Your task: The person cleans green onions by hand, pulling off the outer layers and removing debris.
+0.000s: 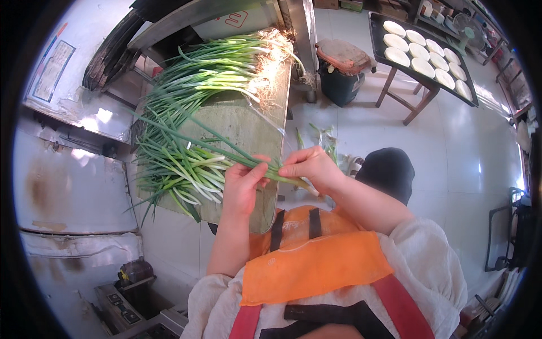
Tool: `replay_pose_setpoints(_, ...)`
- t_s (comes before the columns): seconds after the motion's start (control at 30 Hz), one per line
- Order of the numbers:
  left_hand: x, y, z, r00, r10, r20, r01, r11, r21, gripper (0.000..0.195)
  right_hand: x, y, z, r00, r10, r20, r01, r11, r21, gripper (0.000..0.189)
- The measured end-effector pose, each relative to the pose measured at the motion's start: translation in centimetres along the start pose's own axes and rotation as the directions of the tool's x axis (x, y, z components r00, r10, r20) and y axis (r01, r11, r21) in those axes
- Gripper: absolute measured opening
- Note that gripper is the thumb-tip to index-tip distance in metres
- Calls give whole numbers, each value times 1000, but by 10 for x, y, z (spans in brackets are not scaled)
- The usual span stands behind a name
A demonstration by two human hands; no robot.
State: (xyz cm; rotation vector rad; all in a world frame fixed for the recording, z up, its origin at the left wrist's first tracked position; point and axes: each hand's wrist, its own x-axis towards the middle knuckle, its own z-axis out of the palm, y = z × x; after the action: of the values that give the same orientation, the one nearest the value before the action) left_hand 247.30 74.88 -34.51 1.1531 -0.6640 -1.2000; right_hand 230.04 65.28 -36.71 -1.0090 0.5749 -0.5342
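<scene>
A green onion [271, 171] lies across both hands, its white end pointing down and right over the floor, its long leaves reaching up and left over the table. My left hand [245, 180] grips it between thumb and fingers. Close beside, my right hand [309, 167] pinches its lower stalk with thumb and fingertips. On the wooden table [228, 123], a large pile of green onions with roots [220, 72] lies at the far side. Nearer, left of my left hand, is a smaller heap of green onions with white ends and no visible roots [190, 173].
The table's right edge runs beside my hands. Onion scraps [326, 140] lie on the tiled floor. A lidded dark bin [341, 84] stands beyond, and a black tray of round dough pieces [472, 95] rests on a wooden stool [410, 95]. A white cabinet [76, 186] stands at left.
</scene>
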Motion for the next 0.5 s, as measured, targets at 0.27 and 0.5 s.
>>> replay_pose_setpoints(0.27, 4, 21, -40, 963, 204, -174, -243, 940, -240, 14, -26, 16, -37, 975, -105, -196, 1, 883, -469, 19)
replay_pose_setpoints(0.5, -2, 19, -42, 899, 280, -337, -356, 915, -188, 13, -47, 59, -101, 946, -193, -260, -125, 522, -844, 21)
